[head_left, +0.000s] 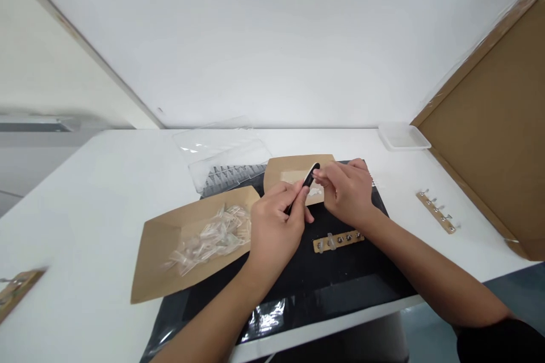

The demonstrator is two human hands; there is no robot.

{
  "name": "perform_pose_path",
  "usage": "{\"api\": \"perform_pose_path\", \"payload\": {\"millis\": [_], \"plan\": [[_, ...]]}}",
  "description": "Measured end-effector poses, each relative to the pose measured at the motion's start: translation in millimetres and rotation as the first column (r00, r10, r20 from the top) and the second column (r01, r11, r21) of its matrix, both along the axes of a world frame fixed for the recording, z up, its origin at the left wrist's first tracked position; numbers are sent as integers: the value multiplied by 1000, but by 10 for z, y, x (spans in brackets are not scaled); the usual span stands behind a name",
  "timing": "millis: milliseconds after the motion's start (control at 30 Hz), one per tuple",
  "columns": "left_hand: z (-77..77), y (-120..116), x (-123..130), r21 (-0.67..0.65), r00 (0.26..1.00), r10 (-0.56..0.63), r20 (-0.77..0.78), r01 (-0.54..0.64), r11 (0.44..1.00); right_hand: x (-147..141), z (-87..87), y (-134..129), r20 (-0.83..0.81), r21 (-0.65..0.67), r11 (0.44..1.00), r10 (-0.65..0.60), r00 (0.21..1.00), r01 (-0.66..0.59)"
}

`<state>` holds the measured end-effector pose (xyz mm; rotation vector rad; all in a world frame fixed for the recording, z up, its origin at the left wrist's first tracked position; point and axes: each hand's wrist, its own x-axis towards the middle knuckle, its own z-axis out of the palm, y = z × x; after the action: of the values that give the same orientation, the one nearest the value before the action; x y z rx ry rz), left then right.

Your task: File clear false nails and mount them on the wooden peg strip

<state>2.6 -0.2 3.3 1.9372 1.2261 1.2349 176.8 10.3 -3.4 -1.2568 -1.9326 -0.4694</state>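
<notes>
My left hand (279, 218) is closed around a slim black nail file with a pale edge (311, 174), its rounded end pointing up and to the right. Right at that end, the fingers of my right hand (347, 190) are pinched together; whatever is between them is too small to make out. Below the hands, a narrow wooden strip (343, 240) with round metal studs lies on the black mat (310, 272). Clear nail tips (331, 241) stand on its left part. A brown paper tray (159, 244) to the left holds many clear plastic nail tips (217, 235), some seemingly bagged.
Behind the hands sits a second paper tray (279, 170) with small white bits. A clear plastic case (230, 164) lies behind the left tray. On the right are another studded strip (436, 212), a shallow plastic container (404, 138) and an upright cardboard box (489, 125). Another strip (19, 292) lies far left.
</notes>
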Motion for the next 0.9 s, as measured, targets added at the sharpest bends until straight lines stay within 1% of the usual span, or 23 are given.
{"api": "perform_pose_path", "payload": {"millis": [100, 133, 233, 267, 367, 400, 500, 533, 667, 767, 900], "plan": [[-5, 7, 7, 0, 1000, 1, -2, -1, 1000, 2, -6, 6, 42, -72, 994, 86, 995, -83], [-7, 10, 8, -1, 1000, -3, 2, 3, 1000, 3, -8, 8, 45, -83, 993, 91, 995, -87], [-13, 18, 5, -1, 1000, 5, 8, -5, 1000, 6, -20, 19, 4, -41, 999, 14, 1000, -14], [-15, 20, 2, -1, 1000, 9, 8, -9, 1000, 7, -26, 23, 0, -35, 999, 11, 1000, -11], [-22, 20, -3, -4, 1000, 6, 4, -6, 1000, 11, -44, 33, 30, -69, 994, 82, 996, -80], [-22, 17, -3, -7, 1000, 4, 5, -4, 1000, 13, -48, 37, 31, -69, 994, 86, 996, -84], [-16, 1, 5, -15, 1000, 11, 8, -11, 1000, 23, -48, 47, -18, -13, 1000, 5, 1000, -5], [-15, -5, 8, -19, 1000, 14, 6, -14, 1000, 27, -45, 49, -25, -6, 1000, -4, 1000, 4], [-22, -17, 15, -31, 1000, 4, 5, -4, 1000, 36, -30, 42, 30, -38, 996, 81, 996, -80], [-22, -14, 13, -16, 1000, 13, 9, -13, 1000, 23, -21, 34, 0, 14, 999, 40, 999, -40], [-2, -7, 6, 6, 1000, 20, -2, -20, 1000, -6, -19, 27, 38, -26, 993, 112, 993, -111]]}}
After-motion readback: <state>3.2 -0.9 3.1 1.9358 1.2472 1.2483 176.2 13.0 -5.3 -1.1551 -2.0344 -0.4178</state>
